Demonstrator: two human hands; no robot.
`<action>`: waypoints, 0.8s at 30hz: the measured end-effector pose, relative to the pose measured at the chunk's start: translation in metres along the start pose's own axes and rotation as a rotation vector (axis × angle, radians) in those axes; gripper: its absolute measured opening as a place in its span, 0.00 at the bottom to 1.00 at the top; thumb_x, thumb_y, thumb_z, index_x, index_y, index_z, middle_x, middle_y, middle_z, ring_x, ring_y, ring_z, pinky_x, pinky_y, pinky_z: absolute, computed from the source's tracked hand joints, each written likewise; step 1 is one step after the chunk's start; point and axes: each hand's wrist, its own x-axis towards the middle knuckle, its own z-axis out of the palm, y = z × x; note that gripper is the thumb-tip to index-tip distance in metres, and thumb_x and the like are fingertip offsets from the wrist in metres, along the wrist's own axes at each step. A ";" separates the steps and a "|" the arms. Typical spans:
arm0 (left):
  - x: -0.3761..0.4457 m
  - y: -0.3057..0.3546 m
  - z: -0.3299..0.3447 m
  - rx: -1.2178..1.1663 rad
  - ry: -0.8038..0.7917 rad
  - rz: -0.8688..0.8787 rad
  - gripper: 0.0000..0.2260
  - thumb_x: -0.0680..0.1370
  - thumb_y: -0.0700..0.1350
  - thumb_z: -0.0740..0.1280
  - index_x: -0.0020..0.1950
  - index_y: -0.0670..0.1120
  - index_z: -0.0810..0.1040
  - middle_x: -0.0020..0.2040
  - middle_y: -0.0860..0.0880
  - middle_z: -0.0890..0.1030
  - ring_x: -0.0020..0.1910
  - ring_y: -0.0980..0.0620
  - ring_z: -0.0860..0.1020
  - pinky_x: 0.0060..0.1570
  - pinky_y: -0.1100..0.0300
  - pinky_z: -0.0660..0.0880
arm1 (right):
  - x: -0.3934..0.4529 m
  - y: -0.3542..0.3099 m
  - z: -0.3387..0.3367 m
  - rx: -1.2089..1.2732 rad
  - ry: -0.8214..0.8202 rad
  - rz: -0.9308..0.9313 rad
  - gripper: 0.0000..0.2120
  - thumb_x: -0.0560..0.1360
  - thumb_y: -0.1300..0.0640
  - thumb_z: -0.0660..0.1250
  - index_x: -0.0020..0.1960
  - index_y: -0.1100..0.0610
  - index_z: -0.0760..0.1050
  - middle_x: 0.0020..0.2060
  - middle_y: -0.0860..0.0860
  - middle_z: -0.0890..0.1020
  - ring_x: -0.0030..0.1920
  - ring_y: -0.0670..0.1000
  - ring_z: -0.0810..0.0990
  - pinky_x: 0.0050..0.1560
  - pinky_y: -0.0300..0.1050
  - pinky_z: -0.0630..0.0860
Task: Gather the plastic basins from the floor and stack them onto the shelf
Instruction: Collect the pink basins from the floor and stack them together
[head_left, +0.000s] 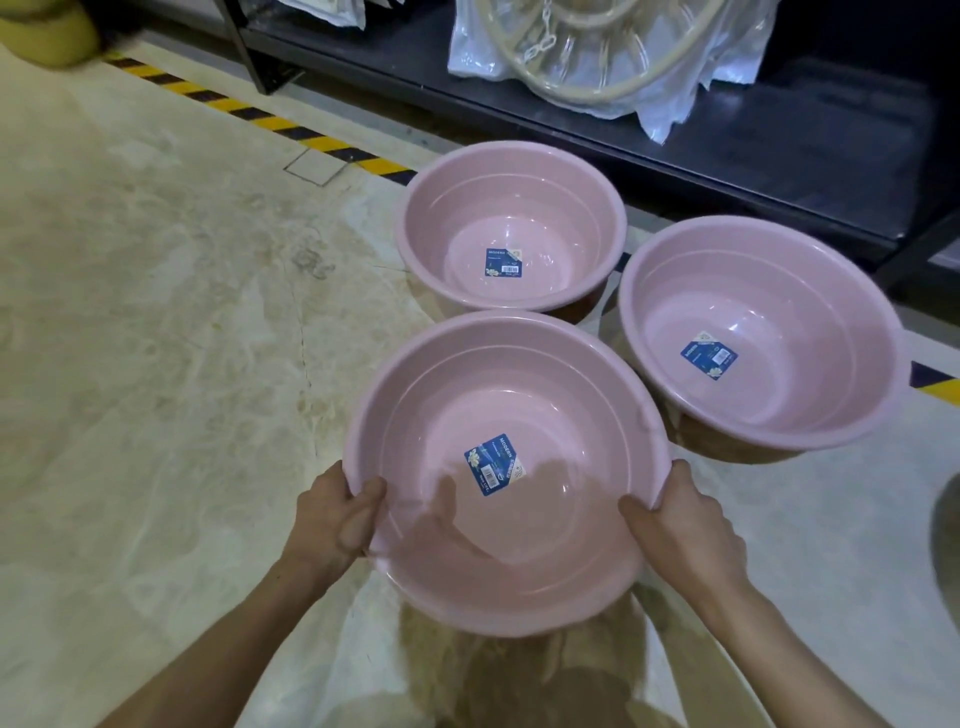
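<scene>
Three pink plastic basins with blue labels inside are in view. The nearest basin (498, 405) is tilted toward me and held by its rim. My left hand (332, 514) grips the rim's left side with the thumb inside. My right hand (680, 514) grips the right side the same way. A second basin (511, 208) sits on the floor behind it. The third basin (779, 291) stands to the right, partly over the hazard tape. The low black shelf (753, 140) runs along the back.
A plastic-wrapped cream item (597, 57) lies on the shelf. Yellow-black hazard tape (260, 119) marks the pale marble floor in front of the shelf. A shelf post (249, 47) stands at the left. A yellow object (47, 31) shows at the top left corner.
</scene>
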 end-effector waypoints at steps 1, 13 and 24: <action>0.000 0.000 0.001 -0.013 0.011 0.002 0.06 0.80 0.46 0.67 0.54 0.45 0.80 0.45 0.47 0.83 0.42 0.44 0.83 0.36 0.48 0.84 | 0.000 -0.001 0.000 -0.006 0.005 0.005 0.16 0.73 0.45 0.65 0.55 0.50 0.64 0.43 0.50 0.73 0.45 0.60 0.74 0.46 0.52 0.68; -0.030 0.002 -0.036 -0.206 0.118 -0.010 0.12 0.67 0.51 0.67 0.42 0.45 0.83 0.35 0.43 0.86 0.32 0.40 0.83 0.27 0.50 0.78 | -0.019 -0.026 -0.024 0.085 0.041 -0.075 0.14 0.73 0.49 0.65 0.55 0.50 0.67 0.49 0.53 0.79 0.49 0.61 0.76 0.48 0.52 0.70; 0.010 0.152 -0.041 -0.245 0.054 0.264 0.07 0.69 0.47 0.69 0.42 0.45 0.82 0.36 0.45 0.84 0.32 0.44 0.82 0.24 0.59 0.77 | 0.005 -0.036 -0.128 0.415 0.318 -0.110 0.18 0.65 0.49 0.65 0.54 0.52 0.76 0.46 0.50 0.83 0.51 0.61 0.81 0.50 0.62 0.82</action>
